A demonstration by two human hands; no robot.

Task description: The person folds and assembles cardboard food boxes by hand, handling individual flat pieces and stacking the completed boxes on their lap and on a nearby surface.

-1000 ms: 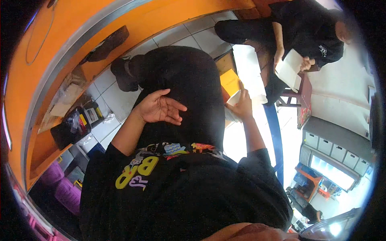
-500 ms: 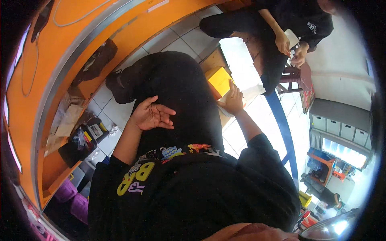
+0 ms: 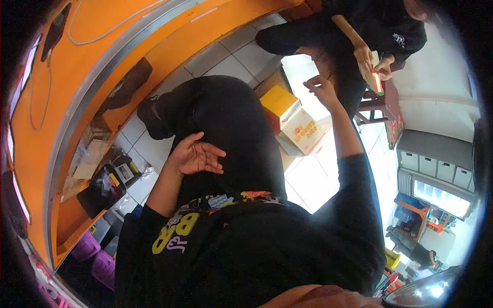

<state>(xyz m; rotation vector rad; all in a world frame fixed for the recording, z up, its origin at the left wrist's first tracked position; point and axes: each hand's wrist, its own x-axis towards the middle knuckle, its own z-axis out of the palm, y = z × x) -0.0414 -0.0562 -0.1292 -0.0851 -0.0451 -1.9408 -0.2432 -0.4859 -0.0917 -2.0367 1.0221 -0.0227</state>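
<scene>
My left hand [image 3: 199, 155] rests palm up above my lap, its fingers loosely curled and apart, holding nothing. To the right of my knee sits a cardboard box [image 3: 300, 126], yellow on top, with a red side and a printed white side. Beyond it lie white cardboard pieces [image 3: 299, 65]. Over these pieces my right hand [image 3: 323, 92] reaches out, fingers bent toward the left and nothing visible in them. Whether its fingertips touch the cardboard is hard to see.
Across from me a seated person in black holds a small carton [image 3: 379, 84] in both hands. A dark red stool [image 3: 382, 109] stands beside them. On my left runs an orange counter [image 3: 67, 102] with a shelf of dark items. Further off at lower right, another person is visible.
My right hand has left the yellow and white box and moved up and right to the white cardboard. The box's printed side now shows. The other person's carton has come into fuller view.
</scene>
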